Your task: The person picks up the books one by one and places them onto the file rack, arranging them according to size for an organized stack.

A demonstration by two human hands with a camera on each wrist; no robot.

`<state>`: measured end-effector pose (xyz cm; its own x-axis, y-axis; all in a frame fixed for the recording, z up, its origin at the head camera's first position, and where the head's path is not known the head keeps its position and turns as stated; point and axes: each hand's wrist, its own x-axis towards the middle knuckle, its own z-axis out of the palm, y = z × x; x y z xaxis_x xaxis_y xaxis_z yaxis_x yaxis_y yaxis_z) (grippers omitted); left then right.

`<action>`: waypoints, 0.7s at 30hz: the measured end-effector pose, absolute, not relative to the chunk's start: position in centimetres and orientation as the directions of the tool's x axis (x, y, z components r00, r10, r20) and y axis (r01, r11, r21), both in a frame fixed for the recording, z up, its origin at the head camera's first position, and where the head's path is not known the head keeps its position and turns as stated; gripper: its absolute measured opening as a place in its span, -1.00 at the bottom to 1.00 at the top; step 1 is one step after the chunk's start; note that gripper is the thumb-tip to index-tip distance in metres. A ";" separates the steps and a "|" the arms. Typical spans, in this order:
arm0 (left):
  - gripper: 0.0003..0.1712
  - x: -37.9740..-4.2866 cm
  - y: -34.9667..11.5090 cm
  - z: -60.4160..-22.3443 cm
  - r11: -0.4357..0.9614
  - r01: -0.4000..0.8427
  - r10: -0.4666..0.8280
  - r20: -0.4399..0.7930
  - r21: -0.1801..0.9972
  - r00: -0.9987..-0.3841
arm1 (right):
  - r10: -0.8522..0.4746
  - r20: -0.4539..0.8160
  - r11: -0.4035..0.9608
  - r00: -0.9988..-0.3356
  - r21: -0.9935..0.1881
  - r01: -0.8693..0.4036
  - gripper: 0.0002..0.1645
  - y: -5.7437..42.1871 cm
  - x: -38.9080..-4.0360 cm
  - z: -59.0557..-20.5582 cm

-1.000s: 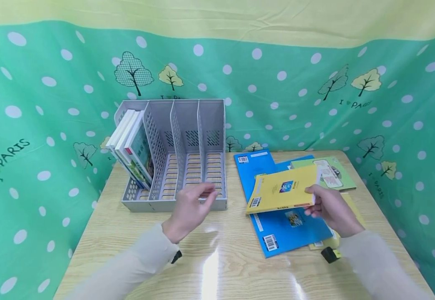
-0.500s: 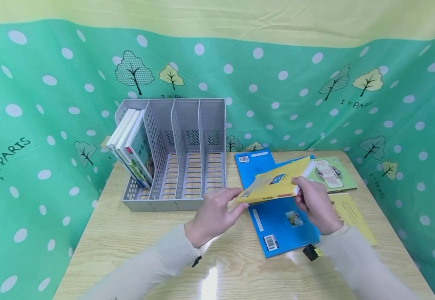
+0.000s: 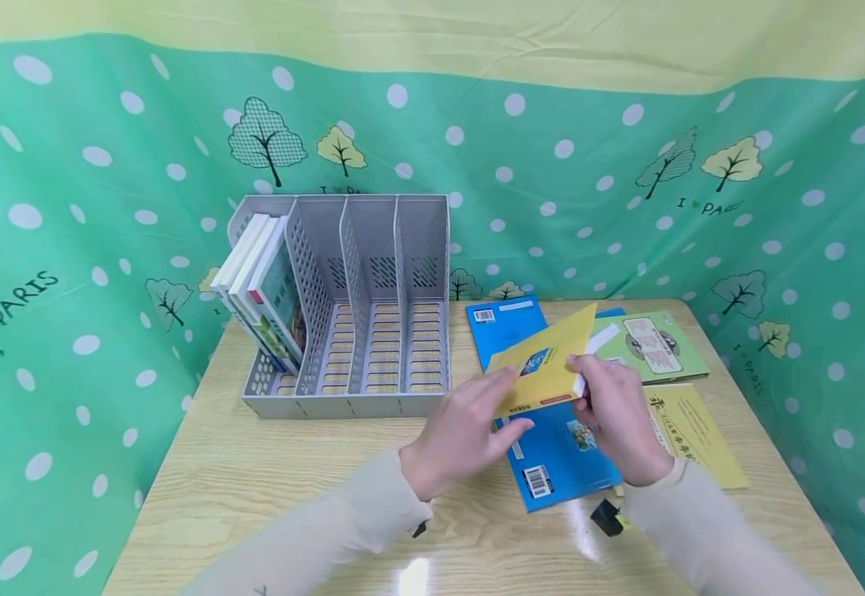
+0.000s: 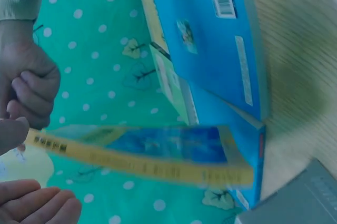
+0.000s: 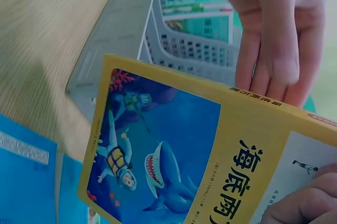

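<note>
A yellow paperback book is tilted up above a pile of books, gripped at its right end by my right hand. Its front cover, with a shark and a diver, faces the right wrist camera. My left hand is at the book's left end, fingers extended and thumb apart. In the right wrist view the left hand reaches over the spine edge; whether it touches is unclear. Beneath lie blue books, a green book and another yellow book.
A grey file rack with several slots stands left of the books. Several white-spined books lean in its leftmost slot. Wooden table runs in front; a green dotted curtain hangs behind.
My right hand has drawn the yellow book leftward and tilted it more steeply. My left hand has moved right, from before the rack to the book's left end.
</note>
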<state>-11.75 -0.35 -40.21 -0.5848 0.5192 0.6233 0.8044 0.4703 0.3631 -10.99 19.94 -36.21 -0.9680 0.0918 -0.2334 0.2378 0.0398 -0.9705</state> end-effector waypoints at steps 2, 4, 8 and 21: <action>-0.40 -11.5 0.0 -40.1 0.487 0.809 0.529 0.626 0.328 -0.573 | 0.082 -0.226 0.005 -0.971 -0.974 0.227 -0.45 19.6 -10.6 -36.0; -0.42 -11.4 0.2 -40.1 0.510 0.811 0.538 0.630 0.286 -0.560 | 0.077 -0.212 -0.018 -0.974 -0.977 0.211 -0.47 19.2 -10.2 -35.8; -0.45 -11.1 0.4 -40.0 0.554 0.807 0.548 0.641 0.203 -0.538 | 0.078 -0.188 -0.014 -0.979 -0.982 0.188 -0.50 18.6 -9.6 -35.4; -0.49 -9.7 0.8 -40.1 0.618 0.784 0.571 0.650 0.061 -0.501 | 0.085 -0.153 0.121 -0.985 -0.979 0.163 -0.56 17.4 -8.8 -35.5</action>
